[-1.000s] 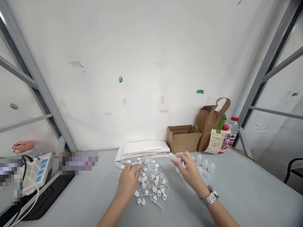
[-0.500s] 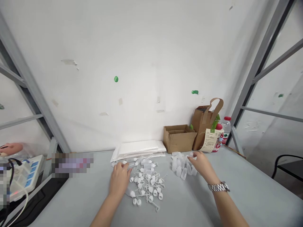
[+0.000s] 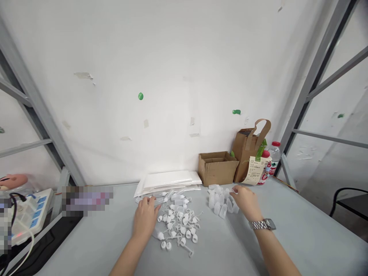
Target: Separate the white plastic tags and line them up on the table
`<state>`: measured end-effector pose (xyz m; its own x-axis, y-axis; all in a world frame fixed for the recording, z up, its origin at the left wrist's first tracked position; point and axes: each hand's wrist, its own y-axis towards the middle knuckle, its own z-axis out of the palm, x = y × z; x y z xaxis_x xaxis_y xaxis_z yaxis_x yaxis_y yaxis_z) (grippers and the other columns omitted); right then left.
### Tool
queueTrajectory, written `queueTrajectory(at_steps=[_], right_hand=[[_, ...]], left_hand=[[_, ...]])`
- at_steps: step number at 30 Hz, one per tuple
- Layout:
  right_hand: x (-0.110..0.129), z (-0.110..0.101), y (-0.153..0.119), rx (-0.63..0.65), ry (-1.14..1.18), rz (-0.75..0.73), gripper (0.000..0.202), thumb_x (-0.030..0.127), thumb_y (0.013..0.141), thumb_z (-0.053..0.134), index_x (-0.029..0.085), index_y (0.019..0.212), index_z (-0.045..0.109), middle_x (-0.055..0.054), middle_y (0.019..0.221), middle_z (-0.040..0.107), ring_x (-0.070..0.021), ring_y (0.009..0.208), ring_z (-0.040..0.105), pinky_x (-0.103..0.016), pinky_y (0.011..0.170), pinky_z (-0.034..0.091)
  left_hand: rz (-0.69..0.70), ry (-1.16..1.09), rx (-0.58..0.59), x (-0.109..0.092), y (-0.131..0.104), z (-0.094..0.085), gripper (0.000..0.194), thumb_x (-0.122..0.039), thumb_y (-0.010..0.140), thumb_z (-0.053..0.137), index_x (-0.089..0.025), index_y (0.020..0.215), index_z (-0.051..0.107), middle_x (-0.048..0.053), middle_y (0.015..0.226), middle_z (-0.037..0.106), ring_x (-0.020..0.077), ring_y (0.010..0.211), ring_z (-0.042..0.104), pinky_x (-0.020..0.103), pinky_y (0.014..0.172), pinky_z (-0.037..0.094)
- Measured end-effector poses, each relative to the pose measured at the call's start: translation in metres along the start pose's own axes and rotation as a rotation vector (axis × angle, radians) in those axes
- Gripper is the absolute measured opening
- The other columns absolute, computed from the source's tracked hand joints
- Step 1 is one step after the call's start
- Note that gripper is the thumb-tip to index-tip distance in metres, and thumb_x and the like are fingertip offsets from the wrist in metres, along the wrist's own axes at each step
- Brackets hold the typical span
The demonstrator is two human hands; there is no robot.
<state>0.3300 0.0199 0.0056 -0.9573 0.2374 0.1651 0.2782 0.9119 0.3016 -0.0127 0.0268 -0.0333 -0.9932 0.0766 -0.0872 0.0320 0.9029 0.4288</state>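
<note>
My left hand point(image 3: 145, 216) rests at the left edge of a heap, fingers curled over a small translucent plastic bottle point(image 3: 158, 201) that shows beside the fingertips. Other capped bottles point(image 3: 179, 201) lie to its right. Nearer the front is a spread of white caps with looped straps point(image 3: 183, 230). My right hand point(image 3: 245, 200), with a metal-band watch at the wrist, reaches into the right end of a second pile of uncapped translucent bottles point(image 3: 222, 210). Its thumb and fingers are pinched at one bottle, mostly hidden by the fingers.
White padded envelopes point(image 3: 169, 180) are stacked against the wall. An open cardboard box point(image 3: 218, 172), a brown paper bag point(image 3: 243, 149) and a red-capped bottle point(image 3: 275, 155) stand at back right. A power strip point(image 3: 37, 211) sits at far left beside a black panel point(image 3: 51, 241).
My right hand has shifted slightly and its wrist has turned, showing more of the watch face. My left hand stays in place over the bottles.
</note>
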Motion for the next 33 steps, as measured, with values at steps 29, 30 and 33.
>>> queueTrajectory(at_steps=[29,30,33], right_hand=[[0.037,-0.009,-0.020,-0.442,0.369,-0.151,0.037,0.041,0.085,0.037,0.017,0.105,0.056,-0.009,0.087,0.061,-0.0193,0.068,0.055,-0.035,0.072,0.034],[0.044,-0.007,-0.024,-0.431,0.418,-0.214,0.036,0.040,0.086,0.036,0.017,0.104,0.056,-0.008,0.085,0.061,-0.0188,0.068,0.055,-0.035,0.072,0.034],[0.066,0.001,-0.042,-0.276,0.591,-0.381,0.032,0.039,0.087,0.037,0.020,0.102,0.058,-0.005,0.081,0.062,-0.0182,0.069,0.056,-0.036,0.076,0.036]], left_hand=[[-0.032,-0.100,0.018,0.000,0.002,-0.002,0.016,-0.021,0.078,0.052,-0.019,0.089,0.064,0.009,0.095,0.056,0.0225,0.090,0.051,0.033,0.077,0.041],[-0.030,-0.105,0.009,-0.002,0.003,-0.003,0.017,-0.021,0.079,0.051,-0.018,0.090,0.063,0.009,0.098,0.056,0.0225,0.093,0.050,0.034,0.079,0.041],[0.030,-0.171,-0.030,-0.008,0.002,-0.010,0.021,-0.022,0.084,0.045,-0.018,0.100,0.057,0.008,0.104,0.058,0.0217,0.100,0.050,0.036,0.086,0.038]])
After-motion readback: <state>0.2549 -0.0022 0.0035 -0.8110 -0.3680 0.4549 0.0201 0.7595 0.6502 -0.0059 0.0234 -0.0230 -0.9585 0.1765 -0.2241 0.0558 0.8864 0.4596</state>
